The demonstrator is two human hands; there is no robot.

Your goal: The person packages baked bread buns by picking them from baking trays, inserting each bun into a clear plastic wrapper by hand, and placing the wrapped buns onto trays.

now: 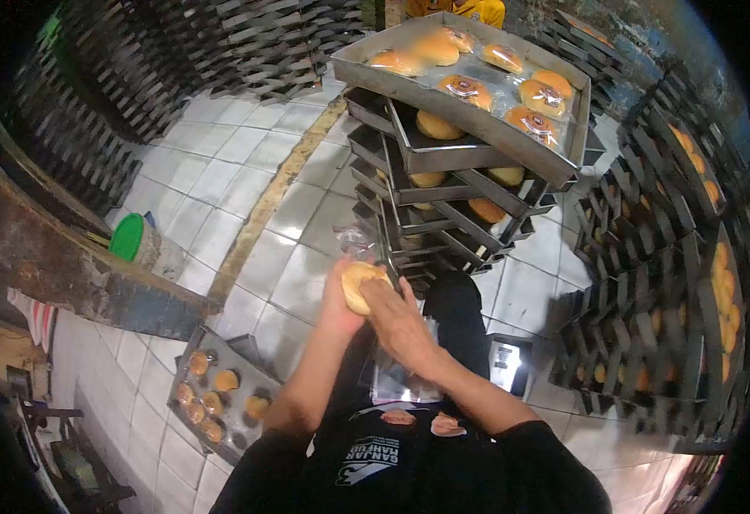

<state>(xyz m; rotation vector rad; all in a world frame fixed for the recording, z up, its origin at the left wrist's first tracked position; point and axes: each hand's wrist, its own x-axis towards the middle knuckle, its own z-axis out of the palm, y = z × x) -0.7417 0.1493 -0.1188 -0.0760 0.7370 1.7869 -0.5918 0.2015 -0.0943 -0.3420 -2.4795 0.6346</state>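
A round golden bread bun (358,289) sits between my two hands, above my lap. My left hand (338,310) is closed around its near left side. Over its right side lies my right hand (399,324), with fingers pressed against the bread and partly covering it. Just beyond the bun, a crumpled clear plastic bag (355,240) shows; whether it touches my fingers I cannot tell. A stack of clear plastic wrappers (405,381) rests on my lap, partly behind my right forearm.
Ahead stands a leaning stack of metal trays with buns, topped by a large tray (469,137) of wrapped buns. Another bun tray (221,403) is on the floor at left. More stacked trays (632,334) rise at right. A green-lidded bucket (128,237) stands by the wooden beam.
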